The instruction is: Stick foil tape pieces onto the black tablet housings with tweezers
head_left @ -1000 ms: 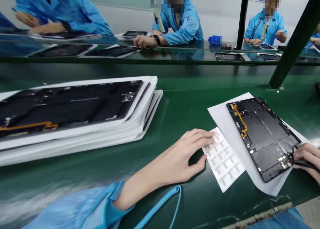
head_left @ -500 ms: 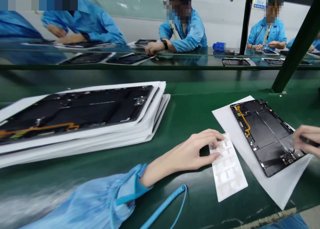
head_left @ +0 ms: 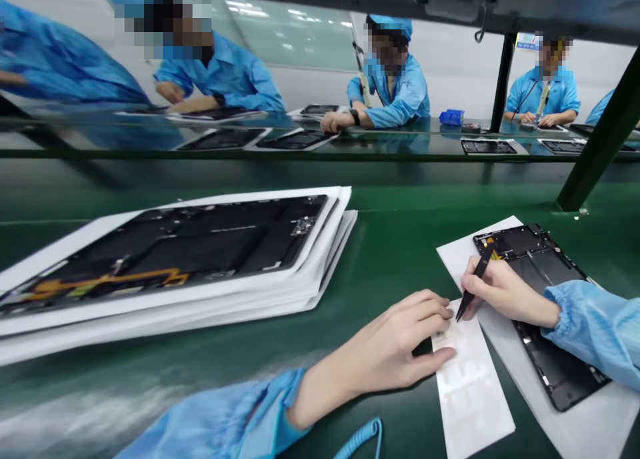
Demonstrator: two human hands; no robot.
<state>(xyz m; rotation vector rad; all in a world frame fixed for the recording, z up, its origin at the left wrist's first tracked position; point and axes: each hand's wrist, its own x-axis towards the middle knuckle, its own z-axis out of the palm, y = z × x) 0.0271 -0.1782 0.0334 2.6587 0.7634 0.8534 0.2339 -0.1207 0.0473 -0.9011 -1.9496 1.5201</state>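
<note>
My left hand (head_left: 400, 342) rests on a white sheet of small pale stickers (head_left: 473, 405), fingertips and thumb holding it down at its upper left. In my right hand (head_left: 493, 289) is a pair of black tweezers (head_left: 465, 304), tips down at the top of that sheet, close to my left fingertips. Under my right forearm lies an open black tablet housing (head_left: 565, 372) on white paper (head_left: 575, 439). My right hand and sleeve hide part of the housing. Whether the tweezer tips pinch anything is too small to tell.
On the left, a stack of white sheets (head_left: 280, 299) carries another black tablet housing (head_left: 240, 239). A blue coiled cord (head_left: 361, 435) lies by my left sleeve. A green post (head_left: 600, 132) stands at the back right. Beyond the ledge, several people in blue work on housings.
My right hand has come left with the tweezers, from the housing's lower right to the sticker sheet. My left hand stays on the sheet. The view has shifted slightly.
</note>
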